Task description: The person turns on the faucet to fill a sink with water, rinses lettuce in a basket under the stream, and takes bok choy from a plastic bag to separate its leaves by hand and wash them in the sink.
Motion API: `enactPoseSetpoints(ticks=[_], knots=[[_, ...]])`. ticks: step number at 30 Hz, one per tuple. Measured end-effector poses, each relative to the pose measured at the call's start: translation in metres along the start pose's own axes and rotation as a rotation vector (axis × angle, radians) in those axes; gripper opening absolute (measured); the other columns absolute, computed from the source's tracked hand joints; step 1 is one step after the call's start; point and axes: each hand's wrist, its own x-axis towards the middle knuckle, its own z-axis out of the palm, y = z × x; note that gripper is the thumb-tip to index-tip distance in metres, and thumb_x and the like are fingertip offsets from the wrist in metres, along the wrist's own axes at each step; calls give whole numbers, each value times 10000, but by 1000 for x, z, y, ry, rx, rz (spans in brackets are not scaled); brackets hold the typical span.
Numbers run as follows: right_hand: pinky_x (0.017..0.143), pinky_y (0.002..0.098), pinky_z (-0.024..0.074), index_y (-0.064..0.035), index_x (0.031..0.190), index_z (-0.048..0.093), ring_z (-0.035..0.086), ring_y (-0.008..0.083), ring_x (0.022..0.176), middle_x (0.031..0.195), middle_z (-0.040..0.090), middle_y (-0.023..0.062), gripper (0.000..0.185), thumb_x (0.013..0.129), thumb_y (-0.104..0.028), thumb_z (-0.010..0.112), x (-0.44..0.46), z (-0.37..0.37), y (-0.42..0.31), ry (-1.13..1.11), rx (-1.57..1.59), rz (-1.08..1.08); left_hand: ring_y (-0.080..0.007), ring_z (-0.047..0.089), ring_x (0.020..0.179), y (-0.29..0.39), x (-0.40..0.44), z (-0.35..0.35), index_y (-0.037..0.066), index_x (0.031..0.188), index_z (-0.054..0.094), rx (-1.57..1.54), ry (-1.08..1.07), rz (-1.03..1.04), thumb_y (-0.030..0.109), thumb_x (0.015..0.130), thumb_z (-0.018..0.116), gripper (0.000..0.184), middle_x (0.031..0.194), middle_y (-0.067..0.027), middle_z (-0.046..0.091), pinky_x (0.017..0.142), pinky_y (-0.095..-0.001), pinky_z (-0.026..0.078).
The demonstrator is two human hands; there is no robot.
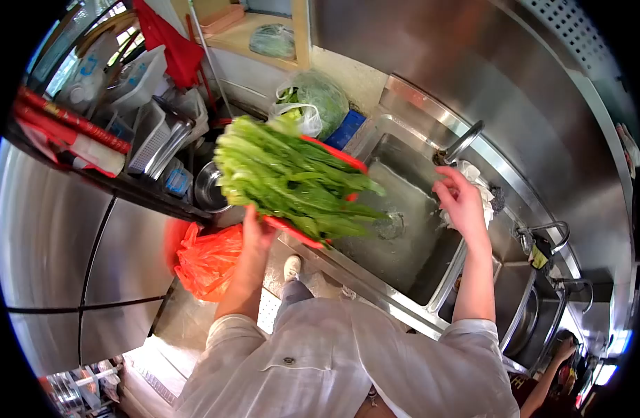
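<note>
Long-leaf lettuce (285, 177) is heaped on a red basket (292, 230), of which only parts of the rim show. My left hand (259, 230) grips the basket's near left edge; most of its fingers are hidden beneath. The load is tilted and overlaps the left part of a steel sink (431, 261). Over the sink's right side, my right hand (461, 202) is raised with fingers apart and nothing in it. Just beyond that hand are a curved faucet (465, 141) and a white cloth (481, 191).
Bagged greens (318, 104) stand behind the lettuce, beside a blue object (346, 130). An orange plastic bag (210, 261) sits at lower left, near a steel bowl (210, 188). More sink basins (497, 299) extend right. Another person's arm (546, 376) shows at lower right.
</note>
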Motion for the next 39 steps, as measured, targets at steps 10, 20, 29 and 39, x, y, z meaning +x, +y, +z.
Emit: enactPoseSetpoints(ticks=[10,20,29,39], knots=[[542,313,457,-96,951,597,596,191,570,683,618,75,196,790,-195,545,5,140,69,-92,-280,368,-225,499,990,120,132,-139,66,1121,477,33,13,29,246,815,545,361,1079,-56,532,865,-380,411],[641,364,478,-138,946,598,614,260,708,749,634,83,204,780,-244,544,90,228,-15,-150,-445,354,-215,520,963,98,240,-172,131,1133,473,86,26,-156,112,812,535,327,1056,-39,549,846,-366,425],[655,360,471,-95,870,597,589,246,759,825,600,78,157,723,-126,552,215,338,-36,33,-455,-49,-195,546,837,96,243,-135,163,1042,511,283,164,-273,159,806,579,246,956,-16,563,689,-387,492],[643,367,463,-89,836,591,573,258,759,806,596,87,137,719,-103,520,256,384,-45,10,-597,-302,-178,505,947,139,208,-103,-12,1106,456,677,260,355,15,730,568,393,1021,-98,528,812,-286,415]])
